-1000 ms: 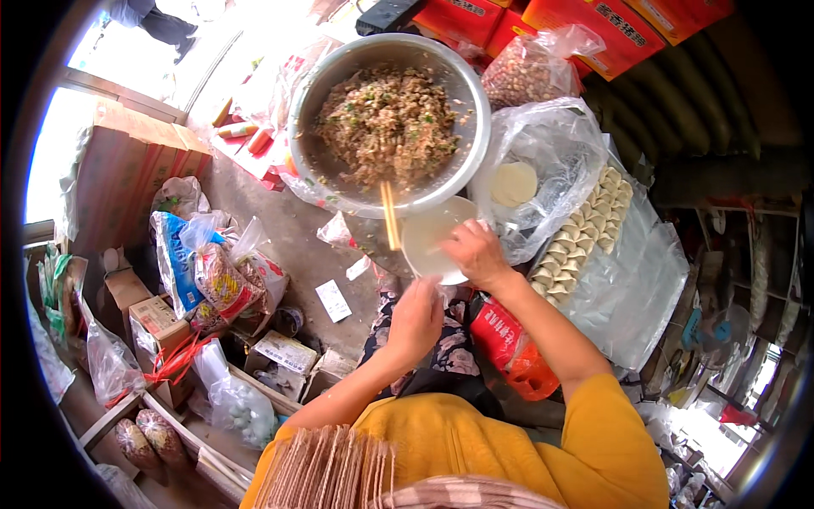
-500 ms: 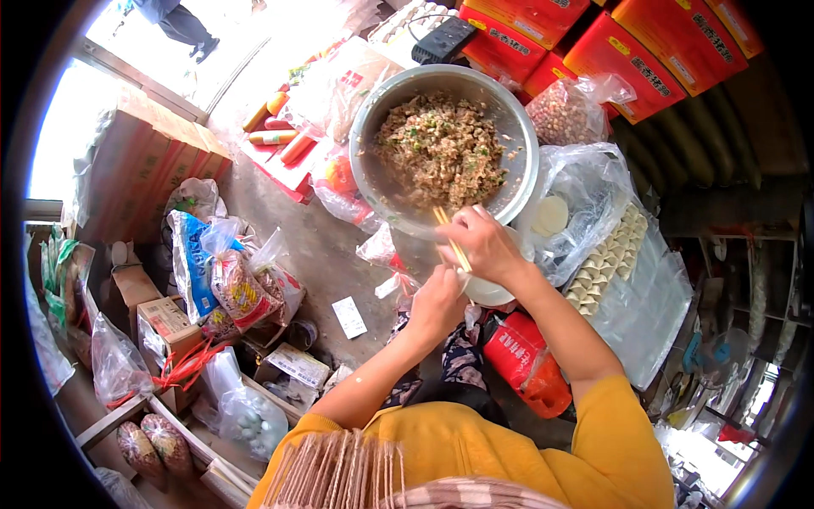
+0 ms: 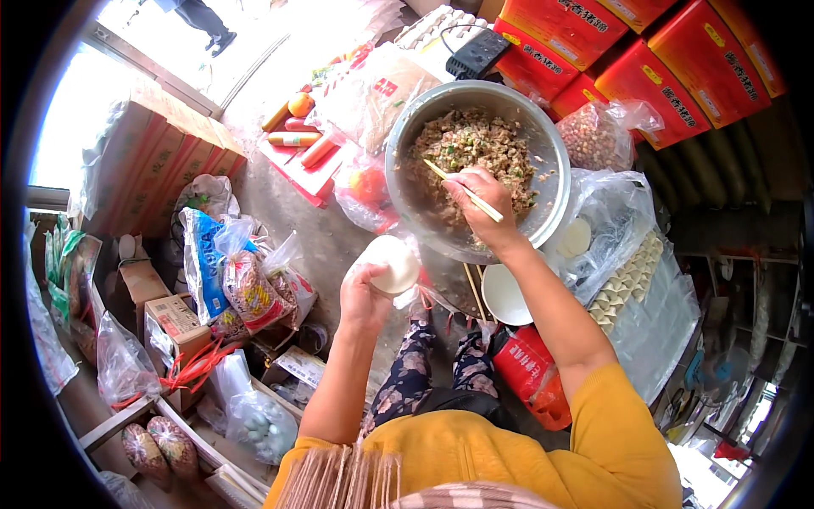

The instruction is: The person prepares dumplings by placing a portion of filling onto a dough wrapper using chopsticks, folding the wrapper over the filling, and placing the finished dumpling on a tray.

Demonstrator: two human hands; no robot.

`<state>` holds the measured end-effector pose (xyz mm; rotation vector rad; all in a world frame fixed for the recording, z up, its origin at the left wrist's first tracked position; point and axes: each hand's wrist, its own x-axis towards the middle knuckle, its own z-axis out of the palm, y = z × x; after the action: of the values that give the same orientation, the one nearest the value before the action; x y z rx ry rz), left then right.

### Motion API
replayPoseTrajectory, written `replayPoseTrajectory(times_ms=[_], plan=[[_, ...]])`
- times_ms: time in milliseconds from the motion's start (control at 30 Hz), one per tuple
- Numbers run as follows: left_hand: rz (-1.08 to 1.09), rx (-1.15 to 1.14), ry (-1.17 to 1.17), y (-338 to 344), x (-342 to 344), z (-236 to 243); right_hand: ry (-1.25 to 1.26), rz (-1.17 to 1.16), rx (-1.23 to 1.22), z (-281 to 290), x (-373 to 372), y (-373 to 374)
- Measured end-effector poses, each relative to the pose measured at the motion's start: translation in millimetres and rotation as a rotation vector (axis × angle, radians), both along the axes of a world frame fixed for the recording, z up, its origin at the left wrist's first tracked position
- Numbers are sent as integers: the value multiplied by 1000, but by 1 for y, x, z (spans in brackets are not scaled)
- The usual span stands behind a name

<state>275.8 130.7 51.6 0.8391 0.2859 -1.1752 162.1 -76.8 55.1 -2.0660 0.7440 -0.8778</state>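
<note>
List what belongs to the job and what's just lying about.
Job:
round dough wrapper in left hand
chopsticks in right hand
metal basin of minced filling
spare wrappers
folded dumplings

Lying about:
sausages
red cartons
black corded device

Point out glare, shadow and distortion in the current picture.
Head view: glare washes out the upper left beyond the door frame; head view: deep shadow below the red boxes dims detail; head view: the fisheye bends straight edges toward a black rim; head view: the wrapper in the left hand shows little texture.
</note>
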Motion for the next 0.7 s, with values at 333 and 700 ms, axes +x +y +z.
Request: replayPoseTrajectory(times_ms=[333, 700], plan=[[159, -291, 261, -9, 27, 8, -64, 29, 629, -32, 4, -7], [23, -118, -175, -52, 20, 7, -523, -153, 1362, -16, -66, -25]])
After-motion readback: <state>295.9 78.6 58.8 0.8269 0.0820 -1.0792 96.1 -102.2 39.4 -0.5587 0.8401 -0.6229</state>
